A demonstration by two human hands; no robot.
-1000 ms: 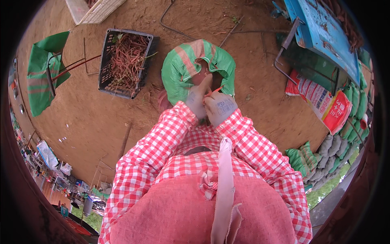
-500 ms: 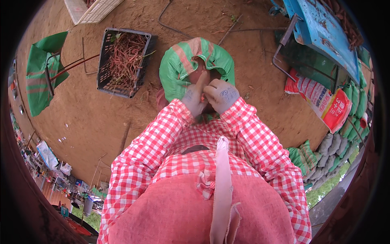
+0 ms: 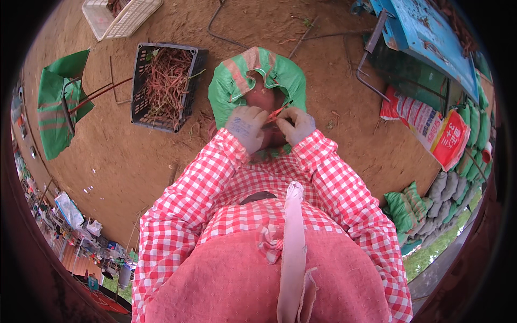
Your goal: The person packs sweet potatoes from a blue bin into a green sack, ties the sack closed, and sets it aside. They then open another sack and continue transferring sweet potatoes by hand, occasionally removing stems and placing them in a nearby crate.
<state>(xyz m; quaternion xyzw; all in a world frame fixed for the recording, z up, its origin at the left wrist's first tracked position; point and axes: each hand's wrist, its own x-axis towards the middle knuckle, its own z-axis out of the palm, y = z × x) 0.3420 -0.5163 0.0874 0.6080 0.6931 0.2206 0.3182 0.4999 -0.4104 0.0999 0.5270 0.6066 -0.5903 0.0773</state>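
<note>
A green woven sack (image 3: pixel 293 78) with tan stripes stands before me, its mouth open and a reddish-brown rounded lump (image 3: pixel 259 98) showing inside. My left hand (image 3: pixel 246 128), in a pale glove, is closed at the near side of the mouth. My right hand (image 3: pixel 298 125), gloved too, pinches with thumb and fingers close beside it. Between the fingertips of both hands is a small, thin orange-red object (image 3: pixel 274 114) with a dark end; its kind is not clear. The hands partly hide the sack's near rim.
At left stand a black crate (image 3: pixel 141 81) of reddish stringy roots and a green sack on a metal frame (image 3: pixel 51 113). A white crate (image 3: pixel 121 24) is farther off. At right are a blue metal tray (image 3: pixel 420 43), a red-and-white bag (image 3: pixel 425 126) and stacked filled sacks (image 3: pixel 444 194).
My hands have moved slightly apart and now the orange-red object shows between them. My left fingers, stretched forward before, have curled. The whole view has shifted a little.
</note>
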